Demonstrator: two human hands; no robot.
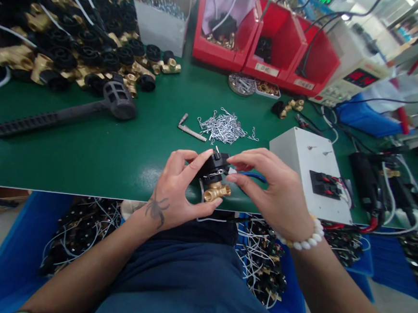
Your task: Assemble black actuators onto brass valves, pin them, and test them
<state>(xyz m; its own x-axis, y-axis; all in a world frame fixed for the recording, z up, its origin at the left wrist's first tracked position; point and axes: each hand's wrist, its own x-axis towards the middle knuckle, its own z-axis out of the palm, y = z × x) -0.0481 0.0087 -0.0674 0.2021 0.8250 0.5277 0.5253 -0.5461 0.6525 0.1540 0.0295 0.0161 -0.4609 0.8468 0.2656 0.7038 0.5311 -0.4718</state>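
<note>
My left hand (177,185) grips a small valve (214,178) with a black plastic top and a brass body, just above the near edge of the green table (86,151). My right hand (268,185) pinches at the valve's black top from the right, where a blue wire leaves it; what the fingertips hold is too small to name. A loose pile of silver wire clips (223,127) lies on the table just beyond both hands.
A heap of black-and-brass valves (76,45) fills the far left, with a black plastic mallet (71,109) in front. Red bins (265,40) and a white box (162,13) stand at the back. A white switch box (311,172) sits right. Blue crates (281,297) hold wired parts below.
</note>
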